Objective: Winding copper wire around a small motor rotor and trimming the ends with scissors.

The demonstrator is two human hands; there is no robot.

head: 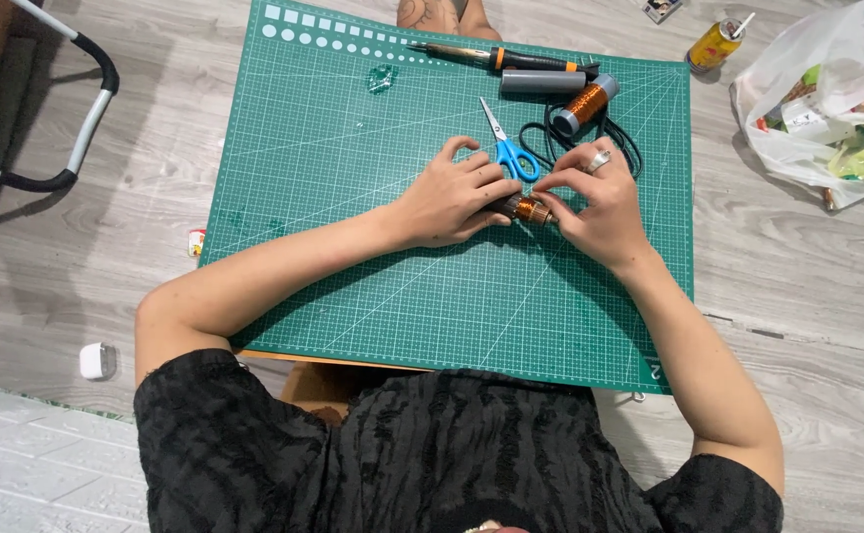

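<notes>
We are pinching a small copper-wound coil [530, 209] between the closed fingers of our left hand [450, 200] and our right hand [598, 200], holding it just above the green cutting mat [353, 247], near the blue-handled scissors [507, 148].

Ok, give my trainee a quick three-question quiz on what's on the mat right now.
1. True or false: both hands grip the small copper coil.
2. Which lies just beyond the left hand? A) blue-handled scissors B) a hammer
3. What does the grey spool by the black cable carry?

Key: 1 true; 2 A; 3 copper wire. The right hand wears a ring, all on the green cutting mat.
</notes>
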